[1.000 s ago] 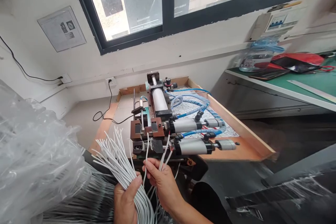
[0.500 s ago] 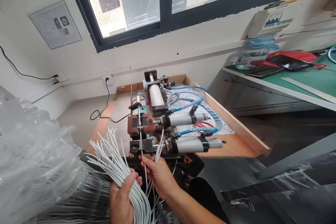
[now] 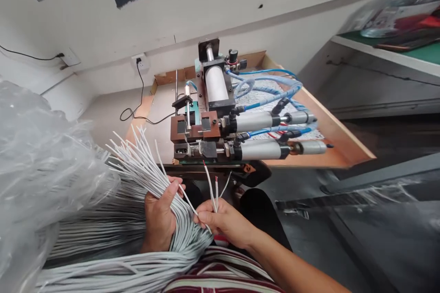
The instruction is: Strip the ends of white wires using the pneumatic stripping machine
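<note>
My left hand (image 3: pixel 161 215) is closed round a thick bundle of white cables (image 3: pixel 142 160), whose cut ends fan out up and to the left. Just right of it, my right hand (image 3: pixel 223 222) pinches one white cable between thumb and fingers. A few more cables (image 3: pixel 210 183) stick up from the same hand, two with reddish bared tips. Beyond both hands sits a pneumatic wire-stripping machine (image 3: pixel 195 128) with metal cylinders; its front jaws (image 3: pixel 195 149) stand apart, and neither hand touches them.
A plastic bag (image 3: pixel 44 183) bulges on the left, above long rows of cables (image 3: pixel 99 229). The machine stands in a shallow wooden tray (image 3: pixel 343 146) with blue air hoses (image 3: pixel 268 96). A green-topped table (image 3: pixel 422 52) is at the far right.
My right hand has drawn back from the machine's jaws toward my body, and a cable no longer lies in them. The jaws have opened. My view has tilted down.
</note>
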The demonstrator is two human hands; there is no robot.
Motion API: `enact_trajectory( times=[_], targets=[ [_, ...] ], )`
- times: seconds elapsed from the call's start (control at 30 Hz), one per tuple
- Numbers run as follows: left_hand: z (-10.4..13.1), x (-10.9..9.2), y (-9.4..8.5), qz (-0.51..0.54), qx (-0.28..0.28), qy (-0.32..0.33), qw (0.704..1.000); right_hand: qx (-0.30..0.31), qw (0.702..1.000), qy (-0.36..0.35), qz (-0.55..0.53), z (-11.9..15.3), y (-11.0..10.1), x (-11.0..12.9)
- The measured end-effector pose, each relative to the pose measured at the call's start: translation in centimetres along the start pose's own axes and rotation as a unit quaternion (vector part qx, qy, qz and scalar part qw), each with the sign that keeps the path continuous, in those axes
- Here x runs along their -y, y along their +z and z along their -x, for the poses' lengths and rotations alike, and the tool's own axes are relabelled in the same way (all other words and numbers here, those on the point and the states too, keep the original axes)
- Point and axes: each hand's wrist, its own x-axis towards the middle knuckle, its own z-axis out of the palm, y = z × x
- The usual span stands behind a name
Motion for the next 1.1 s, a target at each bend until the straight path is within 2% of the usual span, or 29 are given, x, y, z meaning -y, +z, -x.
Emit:
enact_trajectory(
  times=[0.17, 0.4, 0.57, 0.67, 0.77, 0.83, 0.9, 0.97, 1.03, 1.1],
  targets=[
    [0.0, 0.0, -0.2, 0.002, 0.013, -0.014, 1.000, 0.038, 0.996, 0.049, -0.066, 0.2, -0.7, -0.4],
    [0.1, -0.3, -0.3, -0.003, -0.001, -0.018, 1.000, 0.035, 0.997, 0.034, -0.065, 0.9, -2.0, -0.8],
    [0.4, -0.4, -0.2, 0.022, -0.055, -0.071, 0.996, -0.022, 0.998, -0.052, 0.040, 2.0, -2.2, 0.7],
    [0.8, -0.2, 0.0, 0.029, -0.046, -0.065, 0.996, -0.074, 0.982, -0.137, 0.110, 2.7, -2.1, 2.8],
    [1.2, -0.1, 0.2, 0.028, -0.026, -0.058, 0.998, -0.159, 0.957, -0.189, 0.154, 2.3, -0.8, 5.1],
    [1.4, 0.0, 0.2, 0.015, -0.010, -0.047, 0.999, -0.184, 0.943, -0.201, 0.192, 1.2, 0.8, 6.0],
    [1.6, 0.2, 0.1, -0.006, 0.013, -0.021, 1.000, -0.156, 0.943, -0.216, 0.200, -0.3, 2.6, 6.1],
    [1.6, 0.4, -0.1, -0.026, 0.036, 0.002, 0.999, -0.126, 0.955, -0.216, 0.159, -1.7, 3.9, 5.6],
    [1.5, 0.6, -0.4, -0.043, 0.044, 0.011, 0.998, -0.117, 0.965, -0.212, 0.096, -2.6, 4.5, 4.9],
    [1.2, 0.7, -0.7, -0.056, 0.024, 0.019, 0.998, -0.123, 0.970, -0.205, 0.040, -3.1, 4.4, 4.3]
  ],
)
